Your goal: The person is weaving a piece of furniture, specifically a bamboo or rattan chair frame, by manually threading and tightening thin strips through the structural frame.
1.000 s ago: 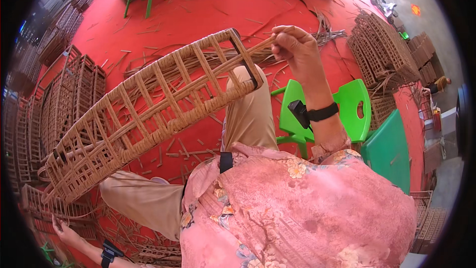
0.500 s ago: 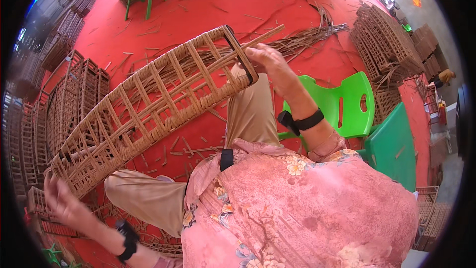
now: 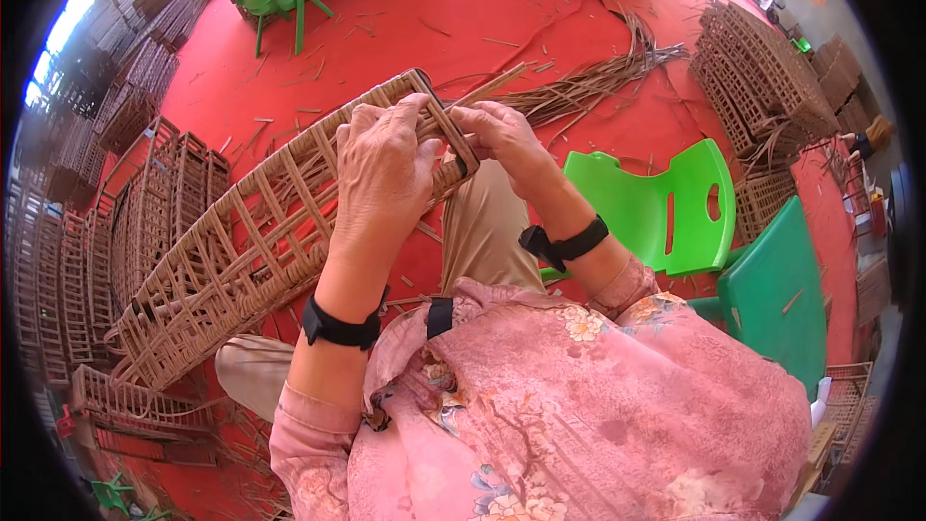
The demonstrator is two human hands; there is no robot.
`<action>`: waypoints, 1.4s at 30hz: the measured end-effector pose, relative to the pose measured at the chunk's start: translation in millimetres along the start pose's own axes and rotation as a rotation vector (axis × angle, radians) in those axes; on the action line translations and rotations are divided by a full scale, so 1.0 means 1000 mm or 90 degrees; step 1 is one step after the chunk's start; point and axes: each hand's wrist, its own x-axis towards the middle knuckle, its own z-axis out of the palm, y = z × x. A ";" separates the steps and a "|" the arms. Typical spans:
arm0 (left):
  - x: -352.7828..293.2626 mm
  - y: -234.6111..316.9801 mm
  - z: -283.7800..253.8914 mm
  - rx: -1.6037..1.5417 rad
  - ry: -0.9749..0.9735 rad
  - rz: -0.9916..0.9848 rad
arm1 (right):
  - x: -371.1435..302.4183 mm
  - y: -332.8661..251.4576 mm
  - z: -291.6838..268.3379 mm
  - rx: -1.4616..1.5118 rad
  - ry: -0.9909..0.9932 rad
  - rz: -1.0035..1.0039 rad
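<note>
A long woven rattan basket (image 3: pixel 217 236) lies slanted across my knees, its dark-framed end (image 3: pixel 453 125) tilted up and away from me. My left hand (image 3: pixel 386 159) is closed over the basket's side close to that end, its fingers bent over the rim. Just outside the dark frame, my right hand (image 3: pixel 506 140) is closed, with thumb and fingers pinched at a flat rattan strip (image 3: pixel 494 81) that sticks out past the end. The fingertips of both hands are partly hidden. Both wrists wear black straps.
Loose strips (image 3: pixel 598 82) lie in a bundle on the red floor (image 3: pixel 386 19), among scattered offcuts. Stacked woven baskets stand at left (image 3: pixel 159 193) and right (image 3: pixel 762 77). A bright green chair (image 3: pixel 694 203) and a dark green seat (image 3: pixel 776 294) are at my right.
My left hand has moved from the basket's near left end up to its dark-framed end and closed on it. The basket has shifted slightly. My right hand stays by the strip.
</note>
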 end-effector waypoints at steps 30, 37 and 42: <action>0.019 -0.021 -0.034 -0.235 -0.149 -0.165 | -0.005 0.002 0.006 0.130 -0.042 -0.030; 0.021 -0.016 -0.044 -0.295 -0.179 -0.246 | -0.015 -0.002 0.016 -0.053 0.004 -0.131; 0.020 -0.022 -0.036 -0.312 -0.174 -0.237 | -0.013 0.000 0.014 -0.185 0.050 -0.150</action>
